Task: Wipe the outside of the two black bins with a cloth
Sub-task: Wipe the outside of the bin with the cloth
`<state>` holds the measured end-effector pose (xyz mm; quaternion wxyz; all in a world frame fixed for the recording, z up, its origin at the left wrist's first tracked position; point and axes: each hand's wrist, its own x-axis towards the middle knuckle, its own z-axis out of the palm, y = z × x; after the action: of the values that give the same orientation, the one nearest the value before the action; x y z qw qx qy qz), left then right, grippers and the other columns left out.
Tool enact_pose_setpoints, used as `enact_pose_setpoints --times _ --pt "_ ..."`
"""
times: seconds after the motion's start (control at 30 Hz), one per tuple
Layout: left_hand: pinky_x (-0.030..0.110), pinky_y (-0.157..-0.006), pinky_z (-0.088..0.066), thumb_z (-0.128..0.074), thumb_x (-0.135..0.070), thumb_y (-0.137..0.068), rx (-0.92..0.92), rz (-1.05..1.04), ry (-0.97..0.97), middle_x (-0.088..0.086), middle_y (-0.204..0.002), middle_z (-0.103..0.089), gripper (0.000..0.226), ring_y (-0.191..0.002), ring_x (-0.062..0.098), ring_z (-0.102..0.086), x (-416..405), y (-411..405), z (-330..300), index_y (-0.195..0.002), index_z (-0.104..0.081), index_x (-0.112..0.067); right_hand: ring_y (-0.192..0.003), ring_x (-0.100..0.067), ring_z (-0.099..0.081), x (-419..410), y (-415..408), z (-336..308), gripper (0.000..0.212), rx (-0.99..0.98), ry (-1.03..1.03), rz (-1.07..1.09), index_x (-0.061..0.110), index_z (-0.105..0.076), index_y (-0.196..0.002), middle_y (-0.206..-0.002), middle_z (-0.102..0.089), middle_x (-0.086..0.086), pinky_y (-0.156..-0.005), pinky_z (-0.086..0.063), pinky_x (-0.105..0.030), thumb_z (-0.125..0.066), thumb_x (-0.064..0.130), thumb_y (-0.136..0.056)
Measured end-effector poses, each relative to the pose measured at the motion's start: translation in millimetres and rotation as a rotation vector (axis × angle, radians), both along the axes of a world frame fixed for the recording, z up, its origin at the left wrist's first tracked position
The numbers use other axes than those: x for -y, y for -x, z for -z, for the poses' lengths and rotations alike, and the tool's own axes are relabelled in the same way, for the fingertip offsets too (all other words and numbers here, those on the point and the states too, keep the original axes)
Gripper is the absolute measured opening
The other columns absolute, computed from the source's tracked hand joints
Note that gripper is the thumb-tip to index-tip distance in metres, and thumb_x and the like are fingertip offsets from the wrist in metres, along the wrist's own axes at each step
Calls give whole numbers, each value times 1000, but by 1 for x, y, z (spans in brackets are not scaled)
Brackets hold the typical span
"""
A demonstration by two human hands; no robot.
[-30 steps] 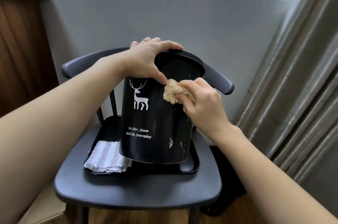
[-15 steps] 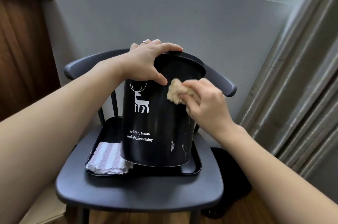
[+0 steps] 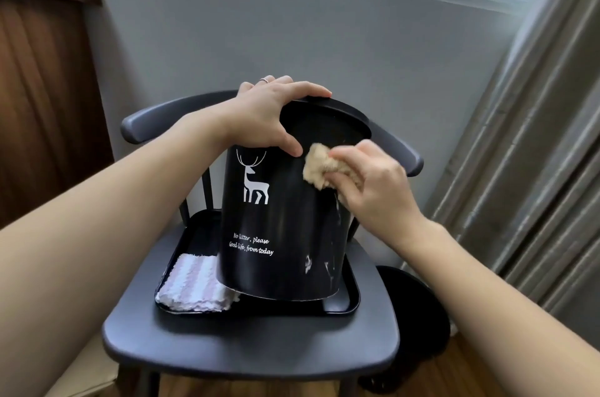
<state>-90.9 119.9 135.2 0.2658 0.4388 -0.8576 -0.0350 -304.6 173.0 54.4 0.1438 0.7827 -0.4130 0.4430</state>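
While the left hand [image 3: 263, 117] clamps the rim of the black bin [image 3: 282, 228], tilting it on the tray [image 3: 344, 305] atop the chair [image 3: 246, 351], the right hand [image 3: 373, 189] pinches a beige cloth [image 3: 319, 167] against the bin's upper side. A striped cloth [image 3: 194, 283] lies in the tray's left corner.
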Motion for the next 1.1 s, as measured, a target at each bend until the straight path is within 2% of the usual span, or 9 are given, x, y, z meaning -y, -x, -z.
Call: enact_pose_setpoints --times 0.13,0.3,0.37,0.5,0.67,0.73,0.8,0.9,1.1 --pt "31 -108 -19 -88 -27 -72 -24 0 -26 -14 -122 -50 88 -129 13 -33 2 -3 0 -140 -42 -58 -72 -22 -57 -10 6 15 22 -163 -13 -80 9 -73 -107 -85 -59 -5 -68 -48 -27 -74 14 -86" --pt "31 -107 -20 -88 -26 -71 -28 -10 -23 -13 -123 -51 89 -127 12 -33 3 0 0 -140 -42 -59 -77 -16 -56 7 -1 -8 24 31 -6 49 13 -71 -110 -89 -59 -3 -72 -46 -27 -74 17 -86" --pt "31 -106 -20 -88 -26 -71 -33 -15 -23 -10 -125 -52 89 -128 13 -33 4 0 0 -140 -43 -59 -76 -17 -57 3 -6 -2 24 27 -7 42 13 -72 -109 -87 -59 -3 -72 -44 -24 -75 16 -85" --pt "29 -103 -20 -88 -24 -72 -59 -31 -33 -9 -127 -52 88 -126 12 -32 6 -3 2 -140 -44 -58 -71 -25 -57 -26 -4 38 21 -110 -21 -109 7 -73 -105 -83 -57 -8 -67 -51 -33 -74 12 -85" --pt "27 -99 -18 -88 -22 -72 -85 -35 -54 -10 -128 -51 88 -114 5 -26 5 -6 1 -139 -45 -59 -69 -24 -57 -47 1 61 21 -310 -105 -240 7 -74 -106 -81 -59 -8 -63 -53 -28 -69 18 -89" --pt "27 -99 -17 -88 -22 -72 -84 -39 -51 -10 -129 -51 88 -114 4 -26 4 -6 2 -139 -45 -59 -70 -26 -59 -40 1 51 19 -281 -96 -199 5 -74 -102 -82 -60 -9 -64 -54 -33 -76 12 -85" --pt "27 -99 -17 -88 -22 -71 -89 -41 -48 -10 -130 -51 88 -115 2 -25 4 -6 2 -139 -45 -59 -72 -26 -59 -31 0 39 20 -133 -86 -118 5 -73 -101 -83 -60 -8 -67 -52 -36 -78 10 -82" --pt "27 -99 -17 -88 -21 -71 -88 -39 -47 -10 -130 -51 88 -114 2 -25 4 -5 2 -139 -45 -59 -74 -22 -60 -26 -4 37 23 -1 -78 -55 8 -73 -104 -86 -61 -6 -70 -50 -33 -78 13 -83" --pt "27 -99 -17 -87 -21 -73 -104 -47 -64 -11 -126 -50 87 -109 2 -24 5 -4 1 -138 -46 -60 -73 -23 -57 -60 3 88 25 -195 -164 -246 9 -72 -109 -86 -57 -6 -64 -53 -34 -75 11 -85"
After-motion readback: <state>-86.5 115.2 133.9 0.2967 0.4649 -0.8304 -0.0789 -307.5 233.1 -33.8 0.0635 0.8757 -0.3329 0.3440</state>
